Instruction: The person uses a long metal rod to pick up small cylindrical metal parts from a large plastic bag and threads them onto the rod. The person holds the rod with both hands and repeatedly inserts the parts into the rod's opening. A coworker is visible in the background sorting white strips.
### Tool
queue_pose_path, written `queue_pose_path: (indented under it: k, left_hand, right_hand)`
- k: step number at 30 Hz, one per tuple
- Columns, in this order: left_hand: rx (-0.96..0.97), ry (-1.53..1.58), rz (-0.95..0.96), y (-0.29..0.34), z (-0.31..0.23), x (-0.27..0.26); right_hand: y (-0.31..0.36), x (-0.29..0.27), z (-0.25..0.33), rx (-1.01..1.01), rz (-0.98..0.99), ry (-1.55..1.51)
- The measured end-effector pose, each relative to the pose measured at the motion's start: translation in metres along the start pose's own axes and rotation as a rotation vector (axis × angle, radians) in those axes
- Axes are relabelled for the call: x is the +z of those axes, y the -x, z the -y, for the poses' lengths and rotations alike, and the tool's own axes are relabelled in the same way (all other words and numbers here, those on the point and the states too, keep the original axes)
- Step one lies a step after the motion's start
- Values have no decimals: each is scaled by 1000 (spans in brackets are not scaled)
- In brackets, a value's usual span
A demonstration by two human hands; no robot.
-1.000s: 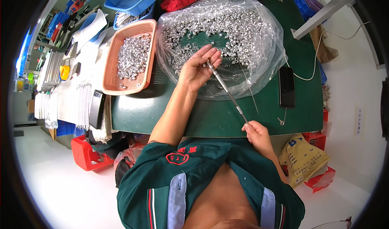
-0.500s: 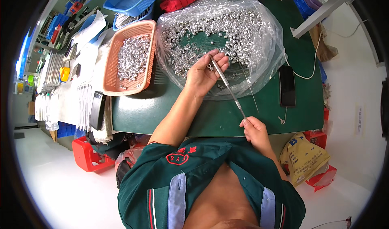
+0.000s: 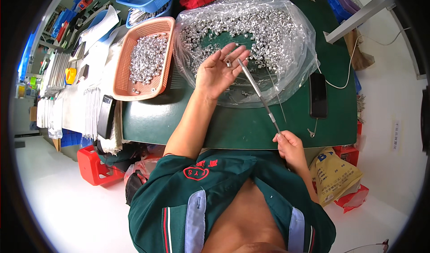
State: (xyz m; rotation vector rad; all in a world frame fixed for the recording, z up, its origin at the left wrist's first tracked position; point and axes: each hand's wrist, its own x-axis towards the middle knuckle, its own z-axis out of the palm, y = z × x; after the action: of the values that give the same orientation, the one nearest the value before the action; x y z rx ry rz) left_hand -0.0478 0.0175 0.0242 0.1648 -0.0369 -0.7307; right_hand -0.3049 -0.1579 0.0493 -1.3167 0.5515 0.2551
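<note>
My left hand (image 3: 219, 70) is palm up with its fingers stretched out over the near part of a clear plastic bag (image 3: 293, 76). A small silver metal ring (image 3: 228, 63) lies loose on that palm. Closed round the near end of a slim metal rod (image 3: 258, 90) is my right hand (image 3: 290, 146), just off the table's front edge. The rod slants up and left, thicker in its far part, and its far tip is beside my left fingertips. Many small silver metal sleeves (image 3: 277, 38) are spread inside the bag.
An orange plastic basket (image 3: 117, 76) of small metal pieces stands left of the bag, with blue baskets (image 3: 148, 2) behind it. On the green table (image 3: 179, 129) a black phone (image 3: 318, 96) lies to the right. A thin wire (image 3: 278, 96) lies across the bag's near side.
My left hand has moved slightly up and left and its fingers have uncurled, showing the ring. The rod's far tip has come away from that palm; my right hand has shifted slightly right.
</note>
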Motion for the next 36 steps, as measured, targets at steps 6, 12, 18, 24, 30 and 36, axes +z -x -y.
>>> queue_pose_path:
  k: [6, 12, 18, 24, 30, 36]
  left_hand:
    - [-2, 17, -16, 0, -1, 3]
    - [-8, 20, -20, 1, 0, 3]
    - [-7, 20, -7, 1, 1, 3]
    - [2, -2, -6, 0, 1, 3]
    - [33, -124, -72, -2, 3, 5]
    - [116, -116, -66, -1, 8, 2]
  right_hand:
    - [0, 0, -5, 3, 17, 2]
    - [0, 1, -6, -17, 36, -1]
    - [2, 0, -7, 3, 27, 43]
    - [4, 0, -6, 0, 29, 74]
    - [1, 3, -8, 21, 24, 80]
    - [-1, 7, -13, 22, 61, 22]
